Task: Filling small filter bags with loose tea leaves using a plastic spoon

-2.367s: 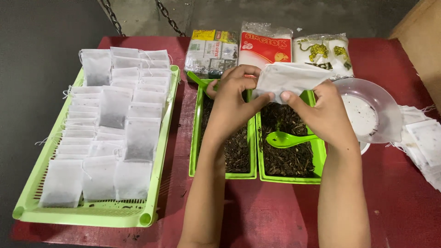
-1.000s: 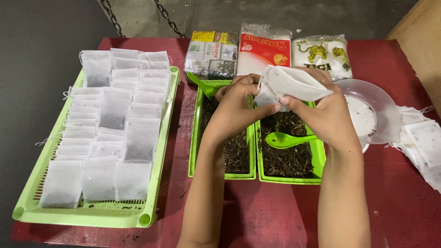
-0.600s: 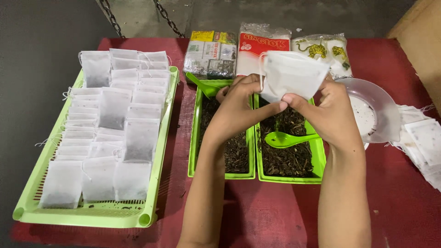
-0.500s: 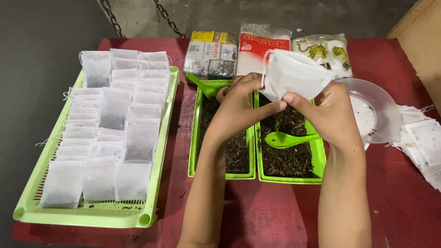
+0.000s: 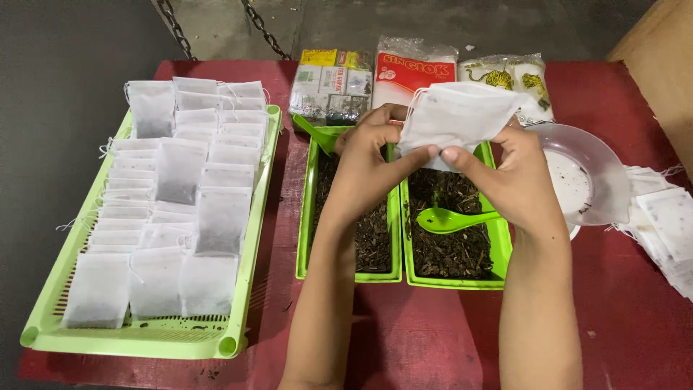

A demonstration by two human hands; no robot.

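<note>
Both of my hands hold one white filter pouch (image 5: pixel 456 117) above two narrow green trays of dark dried leaves. My left hand (image 5: pixel 368 165) pinches the pouch's left lower edge, and my right hand (image 5: pixel 516 177) grips its right side with the thumb on the bottom edge. The pouch is spread roughly flat, with a thin drawstring at its left end. Under it, the left leaf tray (image 5: pixel 308 217) and the right leaf tray (image 5: pixel 499 245) sit side by side. A green spoon (image 5: pixel 447 219) lies in the right tray, and a second green spoon (image 5: pixel 315 132) rests at the left tray's far end.
A large light-green slotted tray (image 5: pixel 249 238) at the left holds several rows of filled white pouches (image 5: pixel 180 195). Three packets (image 5: pixel 415 72) stand along the red table's far edge. A clear plastic bowl (image 5: pixel 585 173) and a pile of empty pouches (image 5: pixel 668 231) lie at the right.
The pouch was lifted and tipped up between my hands, then brought down again and spread flatter. My left thumb has shifted to its lower left edge.
</note>
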